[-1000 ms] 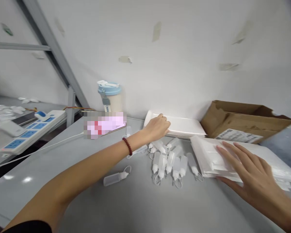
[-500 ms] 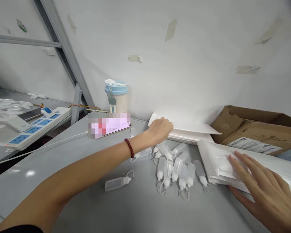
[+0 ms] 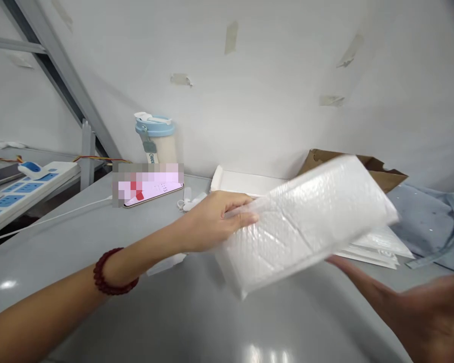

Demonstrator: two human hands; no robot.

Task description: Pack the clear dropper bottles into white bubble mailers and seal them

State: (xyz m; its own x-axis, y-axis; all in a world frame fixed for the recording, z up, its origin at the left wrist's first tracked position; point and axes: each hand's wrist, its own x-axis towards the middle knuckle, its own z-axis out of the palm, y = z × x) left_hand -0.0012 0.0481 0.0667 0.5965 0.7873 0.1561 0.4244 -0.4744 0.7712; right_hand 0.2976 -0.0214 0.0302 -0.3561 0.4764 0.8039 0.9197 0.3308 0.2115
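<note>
My left hand (image 3: 215, 222), with a dark red bead bracelet on the wrist, pinches the left end of a white bubble mailer (image 3: 310, 217) between thumb and fingers. The mailer hangs tilted above the table, its right end higher. Near its lower right edge, my right hand (image 3: 419, 307) is spread with the thumb out, blurred and partly out of frame; it holds nothing. Small clear squeeze bottles (image 3: 192, 201) show beside my left hand; the mailer and hand hide the others.
Behind lie a flat white package (image 3: 245, 184) and an open cardboard box (image 3: 378, 171). More white mailers (image 3: 386, 247) and blue cloth (image 3: 431, 222) are at right. A tumbler (image 3: 157, 138), a charging phone (image 3: 155, 189) and a power strip (image 3: 26, 189) stand left.
My left hand has come from the back of the table and taken hold of a bubble mailer, now lifted. My right hand has come off the mailers and moved right. The view has turned right.
</note>
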